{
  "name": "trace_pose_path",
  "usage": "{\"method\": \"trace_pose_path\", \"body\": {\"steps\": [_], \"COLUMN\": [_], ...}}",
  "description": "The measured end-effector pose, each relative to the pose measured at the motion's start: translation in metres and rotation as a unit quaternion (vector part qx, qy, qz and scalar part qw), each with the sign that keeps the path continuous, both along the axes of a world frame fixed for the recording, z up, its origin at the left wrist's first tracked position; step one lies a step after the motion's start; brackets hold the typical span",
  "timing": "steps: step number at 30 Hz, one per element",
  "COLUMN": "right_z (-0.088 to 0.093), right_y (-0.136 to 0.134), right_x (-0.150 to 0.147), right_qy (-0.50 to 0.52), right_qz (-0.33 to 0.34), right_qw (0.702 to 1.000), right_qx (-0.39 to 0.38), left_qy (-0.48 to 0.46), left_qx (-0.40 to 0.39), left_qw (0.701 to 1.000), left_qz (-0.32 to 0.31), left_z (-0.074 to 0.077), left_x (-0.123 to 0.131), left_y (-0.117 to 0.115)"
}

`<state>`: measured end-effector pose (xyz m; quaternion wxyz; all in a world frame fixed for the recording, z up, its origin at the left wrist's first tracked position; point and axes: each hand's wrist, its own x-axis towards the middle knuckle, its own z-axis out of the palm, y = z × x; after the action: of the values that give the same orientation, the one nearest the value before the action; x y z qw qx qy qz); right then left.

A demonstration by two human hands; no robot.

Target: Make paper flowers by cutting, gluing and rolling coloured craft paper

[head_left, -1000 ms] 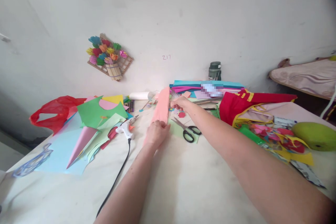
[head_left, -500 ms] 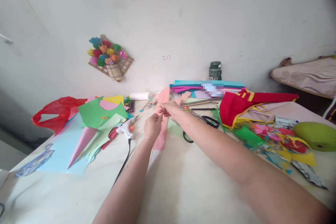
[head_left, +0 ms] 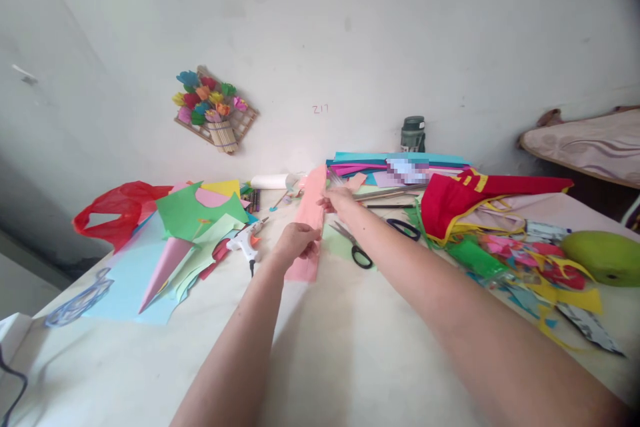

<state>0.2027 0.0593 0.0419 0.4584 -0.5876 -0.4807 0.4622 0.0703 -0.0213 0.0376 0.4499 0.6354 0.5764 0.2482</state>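
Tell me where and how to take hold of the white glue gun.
Take the glue gun by its handle, probably best from the near side: the gun appears to lie on its side, handle toward the wearer, the black cord leaving its end. The nozzle points away and to the right. The left hand is closer.

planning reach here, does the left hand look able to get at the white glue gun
Probably yes: the white glue gun lies just left of the left hand and nothing visible stands between them, though the hand is at the salmon paper strip.
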Motion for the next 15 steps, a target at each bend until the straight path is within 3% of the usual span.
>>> {"method": "trace_pose_path", "body": {"steps": [3,8,15], "right_z": [-0.009,-0.02,-0.026], "right_y": [-0.01,-0.023,-0.03], "right_x": [-0.01,-0.015,-0.018], "right_qy": [0.024,0.02,0.003], "right_qz": [0.027,0.048,0.065], "right_qw": [0.999,0.998,0.996], "right_qx": [-0.001,-0.019,-0.054], "left_qy": [-0.007,0.041,0.109], "left_qx": [0.002,-0.013,-0.003], "left_qw": [1.0,0.999,0.994], "left_qz": [0.017,-0.02,-0.022], "left_z": [0.0,-0.011,-0.021], "left_x": [0.001,-0.004,-0.01], "left_y": [0.007,0.014,0.016]}}
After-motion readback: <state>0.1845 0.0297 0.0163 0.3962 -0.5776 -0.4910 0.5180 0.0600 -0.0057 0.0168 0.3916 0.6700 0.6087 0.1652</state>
